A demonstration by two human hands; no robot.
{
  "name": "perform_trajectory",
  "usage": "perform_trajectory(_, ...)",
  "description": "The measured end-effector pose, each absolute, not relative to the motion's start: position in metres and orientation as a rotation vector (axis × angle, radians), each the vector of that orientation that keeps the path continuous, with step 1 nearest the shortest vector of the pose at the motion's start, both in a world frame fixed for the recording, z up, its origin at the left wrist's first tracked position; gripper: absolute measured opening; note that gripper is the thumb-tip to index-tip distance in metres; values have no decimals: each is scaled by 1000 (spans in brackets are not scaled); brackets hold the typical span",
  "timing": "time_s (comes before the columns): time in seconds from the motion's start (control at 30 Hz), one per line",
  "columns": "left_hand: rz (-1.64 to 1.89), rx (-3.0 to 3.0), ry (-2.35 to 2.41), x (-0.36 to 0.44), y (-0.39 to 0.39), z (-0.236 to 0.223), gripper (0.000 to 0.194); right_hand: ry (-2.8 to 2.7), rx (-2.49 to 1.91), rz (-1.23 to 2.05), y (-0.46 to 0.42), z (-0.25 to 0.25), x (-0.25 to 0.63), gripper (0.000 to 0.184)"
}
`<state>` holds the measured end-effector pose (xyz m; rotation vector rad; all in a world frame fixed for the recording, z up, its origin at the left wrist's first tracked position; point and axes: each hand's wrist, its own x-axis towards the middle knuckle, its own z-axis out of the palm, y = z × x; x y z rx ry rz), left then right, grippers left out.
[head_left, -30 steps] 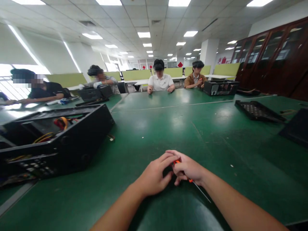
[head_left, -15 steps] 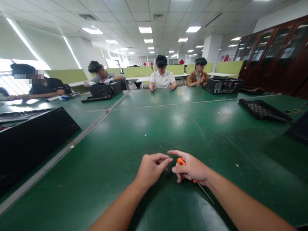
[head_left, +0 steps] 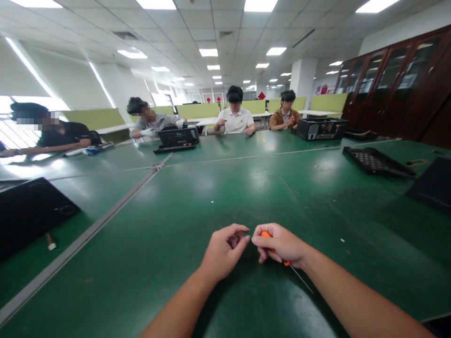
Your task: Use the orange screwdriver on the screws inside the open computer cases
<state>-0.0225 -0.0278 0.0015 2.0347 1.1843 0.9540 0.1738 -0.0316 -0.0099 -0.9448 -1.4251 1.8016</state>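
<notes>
My left hand point(head_left: 225, 249) hovers over the green table point(head_left: 183, 188), its thumb and forefinger bent and slightly apart, with nothing visible between them. Beside it, nearly fingertip to fingertip, is my right hand point(head_left: 282, 244), closed around a screwdriver. The orange handle of the screwdriver point(head_left: 265, 234) shows at the thumb. Its thin metal shaft point(head_left: 302, 280) sticks out below the palm, slanting back toward my right forearm. Part of the handle is hidden by my fingers.
Black computer cases stand at the left point(head_left: 35, 211), far left-centre point(head_left: 178, 138) and far right point(head_left: 322, 128). A perforated black panel point(head_left: 377, 161) lies at the right, near a dark case part point(head_left: 433, 185). Several people sit around the table. A metal strip point(head_left: 105, 216) crosses it.
My right forefinger has curled in from pointing. My left thumb and forefinger have parted. The left case has shifted away to the left; a co-worker's case has turned and moved right.
</notes>
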Motion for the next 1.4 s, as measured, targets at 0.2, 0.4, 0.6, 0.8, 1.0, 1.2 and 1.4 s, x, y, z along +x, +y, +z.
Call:
perform_trajectory(0.2, 855, 2115, 1116, -21, -30, 2, 22, -1448, -950, 1816, -31, -10, 176, 38)
perform_trajectory(0.4, 849, 2123, 1098, -20, -31, 3, 22, -1452, -958, 1826, -30, -12, 176, 35)
perform_trajectory(0.6, 844, 2135, 1087, -21, -31, 2, 24, -1446, -948, 1824, -30, -11, 178, 34)
perform_trajectory(0.8, 826, 2143, 1080, -22, -31, 1, 24, -1446, -944, 1824, -31, -11, 178, 35)
perform_trajectory(1.0, 816, 2152, 1090, -21, -32, 3, 24, -1446, -945, 1825, -31, -11, 178, 33)
perform_trajectory(1.2, 811, 2164, 1084, -21, -32, 4, 24, -1435, -952, 1824, -31, -11, 178, 33)
perform_trajectory(1.4, 804, 2170, 1031, -21, -33, 4, 27, -1419, -961, 1810, -31, -13, 178, 34)
